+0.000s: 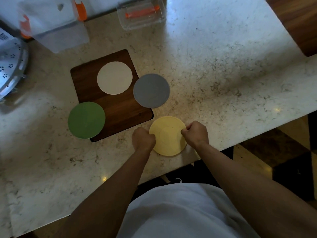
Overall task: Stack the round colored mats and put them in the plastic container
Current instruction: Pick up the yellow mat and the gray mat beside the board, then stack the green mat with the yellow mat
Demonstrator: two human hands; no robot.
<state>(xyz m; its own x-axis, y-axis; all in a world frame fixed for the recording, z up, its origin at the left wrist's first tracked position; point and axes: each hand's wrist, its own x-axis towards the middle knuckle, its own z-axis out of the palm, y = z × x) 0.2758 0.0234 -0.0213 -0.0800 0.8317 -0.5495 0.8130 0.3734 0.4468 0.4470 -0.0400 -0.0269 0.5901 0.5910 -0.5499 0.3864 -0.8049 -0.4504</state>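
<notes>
Several round mats lie on the marble counter. A yellow mat (167, 135) sits near the front edge; my left hand (143, 139) pinches its left rim and my right hand (195, 133) pinches its right rim. A white mat (114, 77) rests on a dark wooden board (118, 109). A grey mat (151, 90) overlaps the board's right edge. The green mat (86, 120) overlaps its lower left corner. A clear plastic container (141, 13) with an orange clip stands at the back of the counter.
A large translucent lidded box (51, 23) with orange latches stands at the back left. A perforated metal lid (10, 73) lies at the left edge. A wooden surface (298, 23) fills the far right corner. The counter's front edge (214, 152) runs right below the yellow mat.
</notes>
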